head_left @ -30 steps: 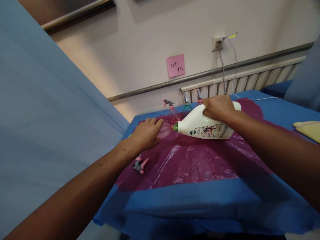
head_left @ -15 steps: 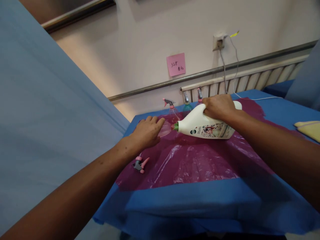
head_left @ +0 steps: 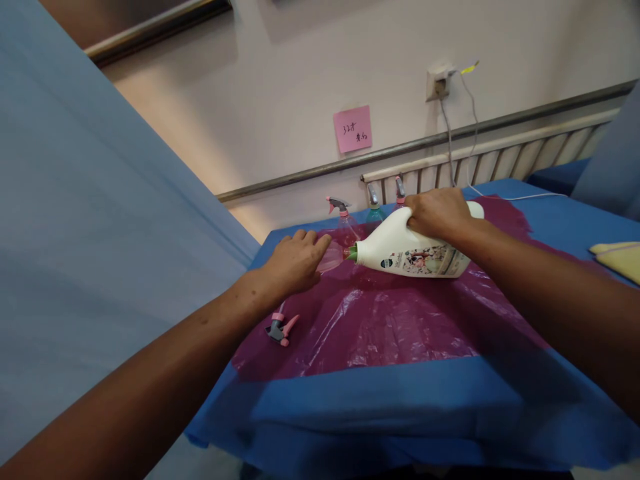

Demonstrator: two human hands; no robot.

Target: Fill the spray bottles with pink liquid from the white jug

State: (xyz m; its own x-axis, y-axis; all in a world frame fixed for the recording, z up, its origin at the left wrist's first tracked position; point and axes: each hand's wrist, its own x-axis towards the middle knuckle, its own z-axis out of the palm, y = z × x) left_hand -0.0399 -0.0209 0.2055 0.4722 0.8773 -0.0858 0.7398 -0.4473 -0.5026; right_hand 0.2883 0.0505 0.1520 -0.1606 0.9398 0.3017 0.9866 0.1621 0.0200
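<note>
My right hand (head_left: 437, 212) is closed round the handle of a large cream-white detergent jug (head_left: 395, 248) with a flowered label. The jug is tipped on its side, its green spout (head_left: 353, 253) meeting the mouth of a clear pinkish spray bottle (head_left: 332, 257). Around that bottle's body my left hand (head_left: 299, 260) is closed, hiding much of it. The bottle lies tilted, its open neck toward the jug. A grey and pink spray head (head_left: 281, 328) rests on the dark red plastic sheet (head_left: 380, 327), below my left hand.
Behind the jug stand a pink-topped spray bottle (head_left: 345, 223), a teal spray bottle (head_left: 375, 212) and another pink one (head_left: 399, 192). A blue cloth (head_left: 390, 400) covers the table. A yellow cloth (head_left: 620, 259) lies at right. A blue curtain (head_left: 125, 220) hangs at left.
Almost nothing differs. My left hand and the spray bottle have shifted very slightly upward; the jug stays tipped at the bottle's mouth.
</note>
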